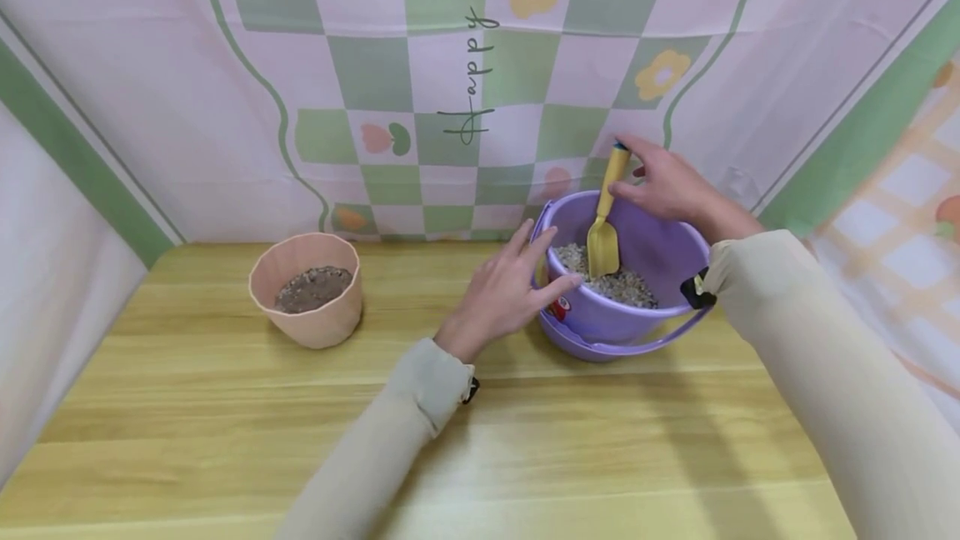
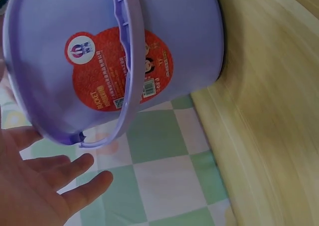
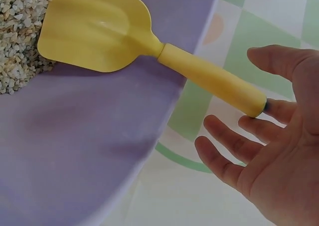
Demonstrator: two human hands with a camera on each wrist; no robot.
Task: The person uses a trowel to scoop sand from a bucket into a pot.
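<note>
A purple bucket holds pale gravel. A yellow toy shovel leans inside it, blade tip against the gravel and handle rising past the far rim. My right hand is at the handle's end with its fingers spread. In the right wrist view the right thumb stands apart from the handle, and a finger reaches behind its blue end; whether it touches cannot be told. At the bucket's left side my left hand has its fingers extended, thumb by the near rim. The left wrist view shows these fingers beside the rim.
A pink ribbed pot with brown soil stands to the left on the wooden table. The bucket's handle hangs down on the near side. A checked cloth hangs behind the table.
</note>
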